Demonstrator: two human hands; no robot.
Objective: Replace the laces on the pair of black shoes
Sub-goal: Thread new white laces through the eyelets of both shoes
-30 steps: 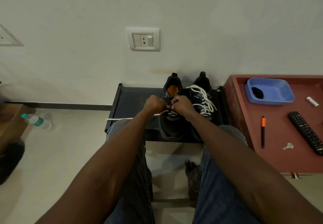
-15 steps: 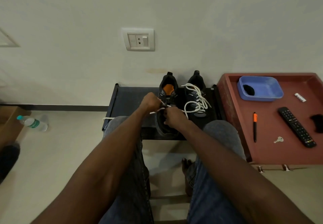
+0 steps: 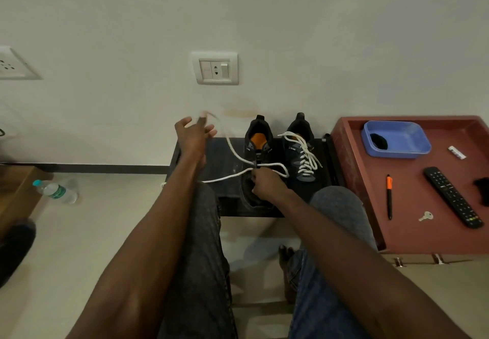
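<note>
Two black shoes stand side by side on a low black rack (image 3: 217, 153) against the wall. The right shoe (image 3: 300, 153) is fully laced in white. The left shoe (image 3: 258, 148) shows an orange insole and has a white lace (image 3: 235, 152) threaded low down, with long loose ends. My left hand (image 3: 194, 136) is raised up and to the left, pulling one end of that lace out taut; its fingers are blurred. My right hand (image 3: 264, 185) rests on the left shoe's front and pinches at the eyelets.
A red-brown tray table (image 3: 352, 169) stands at the right with a blue tub (image 3: 397, 140), an orange-capped pen (image 3: 389, 195), a remote (image 3: 452, 197) and a key (image 3: 426, 216). A water bottle (image 3: 55, 191) lies on the floor at left. My knees are below the rack.
My left hand has left the shoe and swung up and to the left, drawing a long stretch of white lace through. My right hand stayed on the left shoe.
</note>
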